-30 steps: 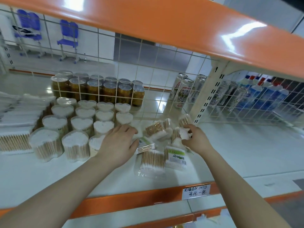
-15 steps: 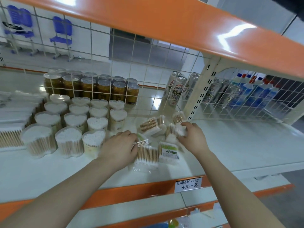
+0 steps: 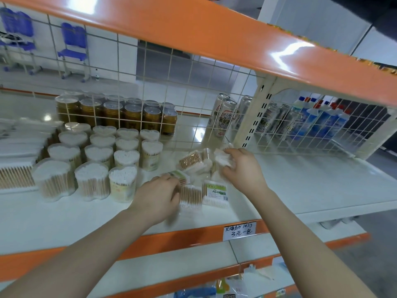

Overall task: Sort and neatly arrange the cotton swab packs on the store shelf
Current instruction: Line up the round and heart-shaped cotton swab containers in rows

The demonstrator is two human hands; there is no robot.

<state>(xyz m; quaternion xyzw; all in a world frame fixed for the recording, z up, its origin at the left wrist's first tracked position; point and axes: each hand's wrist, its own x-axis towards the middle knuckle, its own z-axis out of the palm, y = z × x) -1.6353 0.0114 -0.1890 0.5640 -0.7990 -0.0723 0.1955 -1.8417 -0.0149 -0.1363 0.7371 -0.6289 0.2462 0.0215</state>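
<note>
White plastic tubs of cotton swabs (image 3: 125, 157), heart-shaped and standing upright in rows, filled the shelf (image 3: 300, 186) to the left of the price label (image 3: 239, 230) on its orange front lip. Further left of them lay flat bundles of wooden-stemmed swabs (image 3: 16, 168). Behind the tubs, beyond the wire grid (image 3: 182, 82), stood gold cans (image 3: 116, 114).

Above and left of the label, the left hand (image 3: 155, 197) lay knuckles-up with its fingers curled over a small bagged pack with a green label (image 3: 179, 176); it seemed to be pinching that pack, though motion blur hid the fingertips. Directly above the label lay two more packs side by side: a clear pack of swabs (image 3: 190, 195) touching the left hand, and a pack with a green-and-white card (image 3: 216, 193).

Further back from the label sat a loose heap of packs (image 3: 193, 161). The right hand (image 3: 241, 168) gripped a white pack (image 3: 221, 159) at the heap's right edge, fingers curled round it. Past the shelf upright (image 3: 255, 117), right of the label, stood tall drink cans (image 3: 223, 119) and blue bottles (image 3: 318, 119).
</note>
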